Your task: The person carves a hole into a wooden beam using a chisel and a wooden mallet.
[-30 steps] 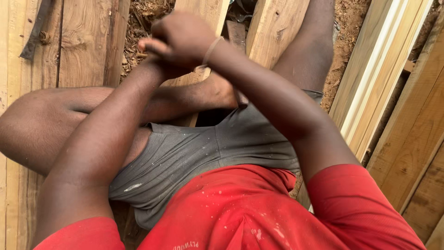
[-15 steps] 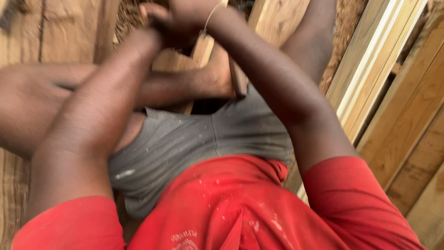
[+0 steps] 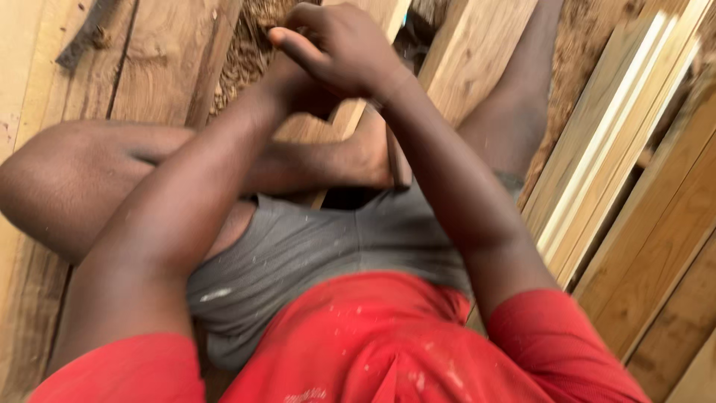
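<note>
I sit on wooden planks with my left leg folded across and my right leg stretched out. Both hands meet above my knees at the top of the view. My right hand (image 3: 339,48) lies curled over my left hand (image 3: 297,83) and hides most of it. Only the left wrist and a dark edge of the hand show. One right finger sticks out to the left. No object is visible between the hands. Below them a narrow pale plank (image 3: 350,119) runs under my folded foot.
Wide rough boards (image 3: 156,67) lie at the left, with a dark metal piece (image 3: 86,33) on them at the top left. Sawdust (image 3: 246,37) fills a gap between boards. A stack of pale slats (image 3: 619,127) and thicker planks (image 3: 664,246) slants along the right.
The hands stay pressed together throughout. The view has shifted, so they sit a little further right and lower in frame than half a second ago.
</note>
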